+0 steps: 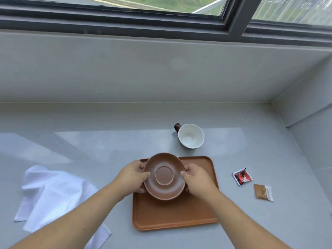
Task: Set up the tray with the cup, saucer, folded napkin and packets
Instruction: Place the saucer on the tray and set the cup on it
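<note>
A brown saucer (164, 176) is held over the far left part of the orange-brown tray (177, 214). My left hand (132, 175) grips its left rim and my right hand (196, 178) grips its right rim. Whether the saucer touches the tray I cannot tell. A white cup (190, 138) with a dark handle stands on the counter just beyond the tray. A crumpled white napkin (52, 196) lies unfolded to the left. A red and black packet (242, 176) and a brown packet (263, 192) lie to the right of the tray.
The grey counter (107, 141) meets a wall ledge at the back and a side wall (309, 141) on the right. A window frame (161, 24) runs above the ledge.
</note>
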